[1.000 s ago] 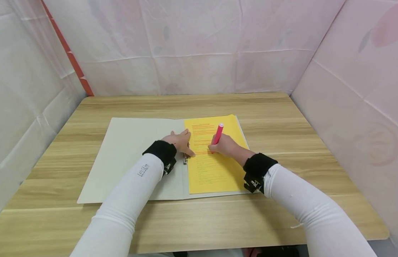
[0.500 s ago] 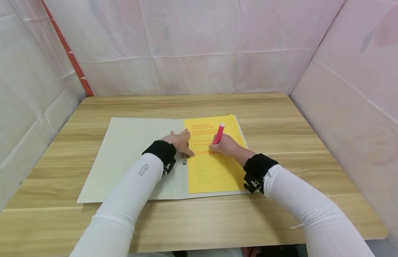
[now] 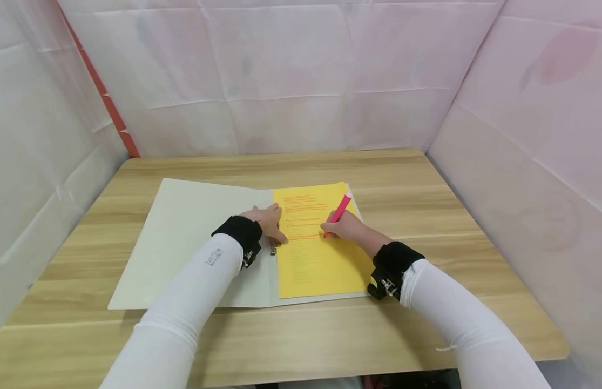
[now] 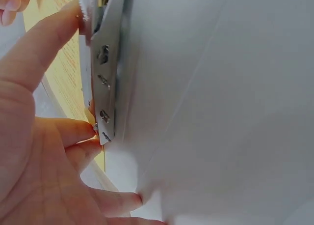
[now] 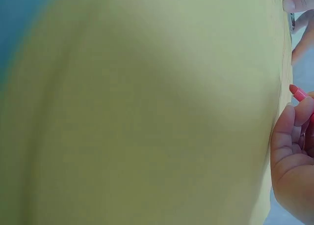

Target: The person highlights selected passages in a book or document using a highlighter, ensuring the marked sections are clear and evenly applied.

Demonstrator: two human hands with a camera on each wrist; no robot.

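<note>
An open pale grey folder (image 3: pixel 194 237) lies on the wooden table (image 3: pixel 427 216), with a yellow sheet (image 3: pixel 315 265) on its right half. My right hand (image 3: pixel 342 226) grips a pink highlighter (image 3: pixel 339 212) whose tip touches the sheet among the orange-marked lines. My left hand (image 3: pixel 270 221) rests with straight fingers on the sheet's left edge beside the metal clip (image 3: pixel 273 248). In the left wrist view the fingers (image 4: pixel 44 53) lie against the metal clip (image 4: pixel 105 63). The right wrist view shows blurred yellow sheet (image 5: pixel 147 107) and the highlighter (image 5: pixel 298 93) tip between my fingers (image 5: pixel 289 141).
White and pink cloth walls (image 3: pixel 281 81) close in the table on three sides. An orange strip (image 3: pixel 111 108) runs down the back left corner. Bare wood lies in front of the folder and to its right.
My right hand with the highlighter has slid to the right along a line, and the pen now leans more to the right. The head view has shifted slightly. My left hand stays put.
</note>
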